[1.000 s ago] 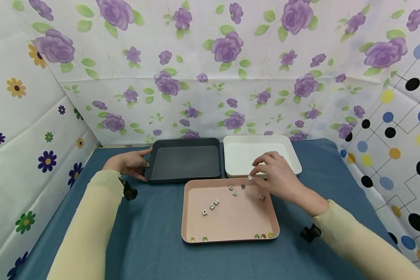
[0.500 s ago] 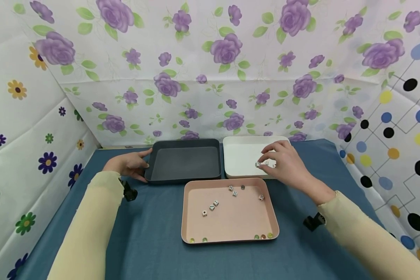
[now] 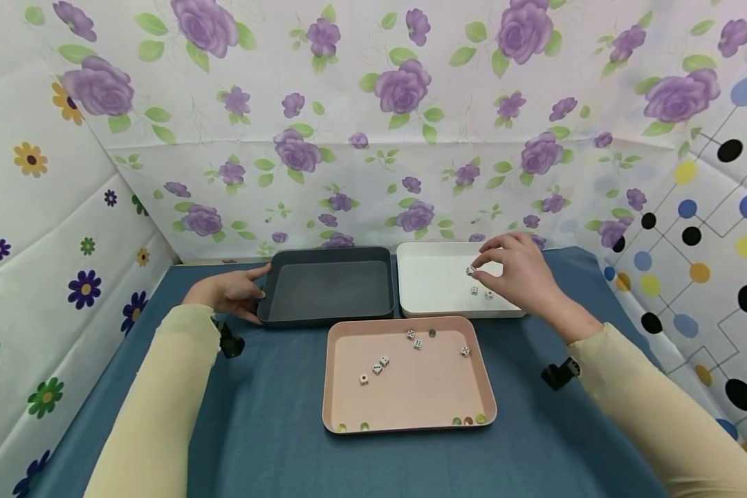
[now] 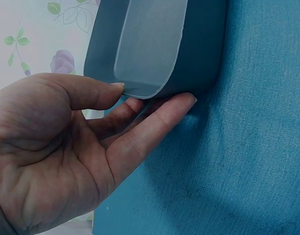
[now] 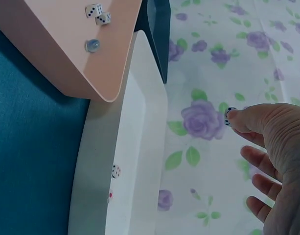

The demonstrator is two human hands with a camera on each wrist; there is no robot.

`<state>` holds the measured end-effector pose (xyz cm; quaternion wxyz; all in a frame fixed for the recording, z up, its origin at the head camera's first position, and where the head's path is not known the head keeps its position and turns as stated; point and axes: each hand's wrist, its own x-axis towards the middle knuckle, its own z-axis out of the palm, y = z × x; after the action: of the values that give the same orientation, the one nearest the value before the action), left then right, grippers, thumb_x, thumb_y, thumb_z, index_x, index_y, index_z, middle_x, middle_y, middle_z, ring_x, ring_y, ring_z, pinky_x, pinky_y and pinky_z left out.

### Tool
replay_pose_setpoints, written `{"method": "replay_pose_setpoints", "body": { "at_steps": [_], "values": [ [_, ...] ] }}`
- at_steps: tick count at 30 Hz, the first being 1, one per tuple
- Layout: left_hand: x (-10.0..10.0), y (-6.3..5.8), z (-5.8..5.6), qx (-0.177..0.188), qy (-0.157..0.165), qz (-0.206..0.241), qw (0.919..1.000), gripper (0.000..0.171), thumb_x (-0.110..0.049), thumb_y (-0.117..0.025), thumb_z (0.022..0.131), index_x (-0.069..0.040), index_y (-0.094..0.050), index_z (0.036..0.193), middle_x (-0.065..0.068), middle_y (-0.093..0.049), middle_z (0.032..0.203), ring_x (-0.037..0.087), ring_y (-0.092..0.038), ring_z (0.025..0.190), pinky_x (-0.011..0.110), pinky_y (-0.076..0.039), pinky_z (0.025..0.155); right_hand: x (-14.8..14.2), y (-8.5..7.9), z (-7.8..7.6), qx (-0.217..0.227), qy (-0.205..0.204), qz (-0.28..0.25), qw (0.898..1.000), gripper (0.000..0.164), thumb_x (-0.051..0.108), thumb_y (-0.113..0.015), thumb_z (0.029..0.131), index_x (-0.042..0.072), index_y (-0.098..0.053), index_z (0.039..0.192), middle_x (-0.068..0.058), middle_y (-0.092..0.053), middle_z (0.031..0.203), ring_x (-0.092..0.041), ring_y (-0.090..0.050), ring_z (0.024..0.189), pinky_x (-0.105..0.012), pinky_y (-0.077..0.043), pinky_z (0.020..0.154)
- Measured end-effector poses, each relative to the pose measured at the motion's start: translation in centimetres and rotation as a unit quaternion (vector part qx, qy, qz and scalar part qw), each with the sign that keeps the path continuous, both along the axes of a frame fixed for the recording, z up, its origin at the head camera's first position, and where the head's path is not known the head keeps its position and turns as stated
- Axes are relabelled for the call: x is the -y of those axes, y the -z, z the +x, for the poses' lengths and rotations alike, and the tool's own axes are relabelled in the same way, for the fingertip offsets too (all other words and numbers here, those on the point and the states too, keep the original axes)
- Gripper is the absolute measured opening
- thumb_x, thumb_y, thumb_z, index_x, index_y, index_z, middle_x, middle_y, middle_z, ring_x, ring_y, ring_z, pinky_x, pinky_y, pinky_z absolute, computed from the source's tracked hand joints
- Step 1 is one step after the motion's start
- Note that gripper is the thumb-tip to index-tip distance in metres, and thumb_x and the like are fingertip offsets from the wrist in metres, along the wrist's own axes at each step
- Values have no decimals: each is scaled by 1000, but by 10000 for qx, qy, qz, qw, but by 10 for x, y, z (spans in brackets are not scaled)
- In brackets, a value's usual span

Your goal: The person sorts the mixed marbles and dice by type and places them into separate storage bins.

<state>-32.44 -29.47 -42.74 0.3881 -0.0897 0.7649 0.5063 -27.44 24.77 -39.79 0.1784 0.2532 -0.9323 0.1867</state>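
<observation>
Probably light, hard and smooth, the white die is held above the white tray, pinched between thumb and finger of the right hand, whose other fingers are loosely bent. Such a cube should be tough but apt to slip, so opposite flat faces seem the best hold. The left hand grips the dark tray by its left side, thumb at the rim.

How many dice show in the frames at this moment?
9 in view: one die pinched by the right hand, two dice in the white tray, six dice in the pink tray. The right hand may hide more in the white tray.
</observation>
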Motion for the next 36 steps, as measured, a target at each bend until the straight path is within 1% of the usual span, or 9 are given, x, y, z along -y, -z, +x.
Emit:
{"method": "replay_pose_setpoints", "body": {
  "at_steps": [7, 15, 24, 30, 36],
  "values": [
    [1, 1, -1, 16, -21, 6, 10000, 81, -2, -36, 111, -39, 15, 160, 29, 11, 166, 52, -41, 138, 55, -56, 94, 0, -1, -6, 140, 201, 61, 9997, 11, 19, -84, 88, 14, -82, 97, -13, -64, 119, -41, -46, 123, -62, -36, 105],
    [1, 1, -1, 22, -46, -8, 10000, 81, -2, -36, 110, -39, 16, 160, 30, 8, 166, 52, -42, 138, 55, -56, 94, -2, 6, -19, 274, 383, 121, 9988, 10, 21, -83, 89, 14, -82, 97, -12, -64, 120, -39, -46, 119, -59, -38, 102],
    [1, 2, -2, 50, -105, 42, 9999, 81, -2, -35, 110, -39, 16, 160, 30, 5, 166, 51, -41, 139, 55, -56, 94, -7, 11, -33, 405, 520, 275, 9974, 10, 22, -82, 90, 15, -82, 97, -13, -64, 121, -39, -46, 120, -60, -37, 103],
    [0, 2, -2, 46, -103, 30, 9999, 80, -2, -35, 111, -39, 16, 160, 30, 7, 166, 51, -41, 138, 55, -55, 95, -9, 13, -39, 479, 573, 348, 9966, 11, 23, -81, 91, 14, -81, 97, -14, -64, 121, -41, -45, 121, -62, -35, 105],
    [1, 3, -2, 39, -111, 57, 9999, 80, -2, -34, 111, -40, 16, 160, 30, 6, 166, 51, -41, 138, 55, -56, 94, -9, 18, -45, 538, 633, 501, 9953, 12, 24, -81, 91, 14, -82, 97, -14, -64, 121, -41, -45, 122, -61, -35, 105]
  ]
}}
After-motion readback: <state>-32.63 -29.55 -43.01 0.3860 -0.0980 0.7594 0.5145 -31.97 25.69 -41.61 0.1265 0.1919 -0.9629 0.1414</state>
